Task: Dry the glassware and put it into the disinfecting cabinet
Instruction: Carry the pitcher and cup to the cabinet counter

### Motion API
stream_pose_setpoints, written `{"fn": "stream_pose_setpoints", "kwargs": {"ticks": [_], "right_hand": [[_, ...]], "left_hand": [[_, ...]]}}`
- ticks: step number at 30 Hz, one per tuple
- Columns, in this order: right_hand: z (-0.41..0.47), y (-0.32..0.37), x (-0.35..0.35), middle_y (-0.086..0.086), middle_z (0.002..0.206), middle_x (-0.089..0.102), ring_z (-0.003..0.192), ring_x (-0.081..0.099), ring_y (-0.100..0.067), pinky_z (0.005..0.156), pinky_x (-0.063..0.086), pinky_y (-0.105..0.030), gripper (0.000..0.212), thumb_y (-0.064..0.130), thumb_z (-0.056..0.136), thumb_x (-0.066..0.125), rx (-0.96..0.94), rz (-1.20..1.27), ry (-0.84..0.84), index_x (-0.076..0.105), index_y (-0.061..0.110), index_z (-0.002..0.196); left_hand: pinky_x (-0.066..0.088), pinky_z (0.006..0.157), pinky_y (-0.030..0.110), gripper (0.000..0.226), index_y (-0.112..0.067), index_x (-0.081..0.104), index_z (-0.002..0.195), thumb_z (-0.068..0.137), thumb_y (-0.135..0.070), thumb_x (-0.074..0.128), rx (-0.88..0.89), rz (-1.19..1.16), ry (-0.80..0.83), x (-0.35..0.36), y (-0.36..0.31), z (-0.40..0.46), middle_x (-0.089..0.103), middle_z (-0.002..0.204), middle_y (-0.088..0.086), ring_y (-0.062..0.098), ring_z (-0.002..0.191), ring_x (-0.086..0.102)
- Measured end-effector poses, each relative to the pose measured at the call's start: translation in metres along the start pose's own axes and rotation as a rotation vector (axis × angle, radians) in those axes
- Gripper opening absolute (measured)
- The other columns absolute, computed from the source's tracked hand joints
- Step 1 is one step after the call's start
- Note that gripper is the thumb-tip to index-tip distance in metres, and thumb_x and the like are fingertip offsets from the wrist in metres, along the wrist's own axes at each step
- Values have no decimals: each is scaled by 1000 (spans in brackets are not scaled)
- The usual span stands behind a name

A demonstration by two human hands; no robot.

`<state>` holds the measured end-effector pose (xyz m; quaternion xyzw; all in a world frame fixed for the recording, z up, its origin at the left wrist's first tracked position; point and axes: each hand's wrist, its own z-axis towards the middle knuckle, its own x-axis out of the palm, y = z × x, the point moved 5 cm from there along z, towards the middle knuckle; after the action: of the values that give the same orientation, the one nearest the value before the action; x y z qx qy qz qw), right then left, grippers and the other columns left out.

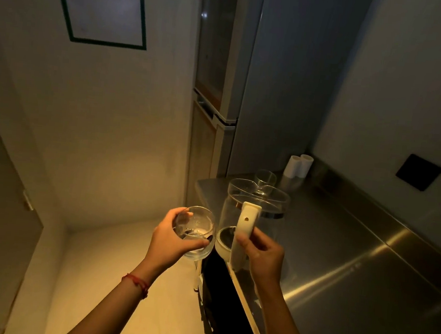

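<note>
Glassware: wine glass (197,232), thin, fragile, likely slippery; my left hand (172,240) cups its bowl. My right hand (262,254) pinches the pitcher (255,213) handle.

wine glass (194,231) and pitcher (252,218) in hands

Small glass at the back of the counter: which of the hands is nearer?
Right. The right hand is below the small glass, gripping the pitcher handle; the left hand is farther left.

Clear wine glass (195,231); cream pitcher handle (244,233); red wrist string (136,284); silver-grey counter (352,273).
</note>
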<state>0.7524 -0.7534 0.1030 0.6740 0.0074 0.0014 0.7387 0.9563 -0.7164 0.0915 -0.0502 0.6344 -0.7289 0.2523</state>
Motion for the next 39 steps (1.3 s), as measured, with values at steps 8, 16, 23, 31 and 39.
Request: {"fn": "stream_pose_setpoints", "kwargs": {"ticks": [8,16,23,31,39], "right_hand": [[48,-16,-5,16,87,61,86,59,-8,84,52,-35,30,8,76,70,22,-11,-106,61,27,95],[87,-22,-8,17,81,62,81,61,-4,81,51,-31,27,4,76,70,26,-53,-301,62,29,79],[107,-34,-8,16,82,63,79,62,-2,72,53,-17,23,2,77,68,56,-77,-438,64,22,87],[115,-48,-5,11,82,64,74,64,-1,68,53,-11,29,-2,76,67,99,-46,-568,65,8,103],[128,-66,-3,-1,97,65,79,61,0,67,52,-9,37,-3,78,65,115,-16,-576,60,0,115]], "left_hand": [[46,83,21,75,-21,49,117,53,-18,88,6,-3,129,46,14,63,58,111,-3,14,103,55],[43,86,20,79,-20,50,119,50,-21,89,34,21,324,87,32,133,59,111,-6,10,104,55],[41,84,13,76,-26,49,114,49,-18,90,67,-4,469,119,41,171,56,105,-17,1,98,54],[42,86,20,78,-28,48,114,49,-19,90,54,-1,561,138,64,195,58,108,-9,8,101,56],[41,87,20,77,-28,45,114,51,-18,89,44,5,598,152,78,207,55,109,-7,8,101,53]]}}
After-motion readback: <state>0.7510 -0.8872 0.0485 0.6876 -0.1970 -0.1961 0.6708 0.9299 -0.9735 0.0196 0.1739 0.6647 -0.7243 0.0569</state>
